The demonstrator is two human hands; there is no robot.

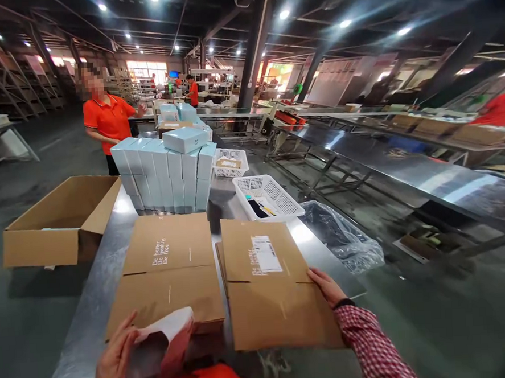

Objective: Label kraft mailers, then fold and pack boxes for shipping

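My left hand (pixel 115 357) is closed on a curling white paper sheet (pixel 175 325), pinching its edge in front of my body. My right hand (pixel 327 287) grips the right edge of a flattened cardboard box (pixel 281 312); its thumb is hidden. A white printed label (pixel 267 253) lies on this box, partly over the white lettering. To the left, another stack of flattened cardboard boxes (pixel 170 245) with white lettering rests on the metal table, close beyond my left hand.
Light blue boxes (pixel 161 172) stand stacked at the far end of the metal table (pixel 89 313). An open carton (pixel 42 247) is at the left. White baskets (pixel 294 204) and clear plastic wrap (pixel 345 234) are at the right. A person in orange (pixel 107 121) stands behind.
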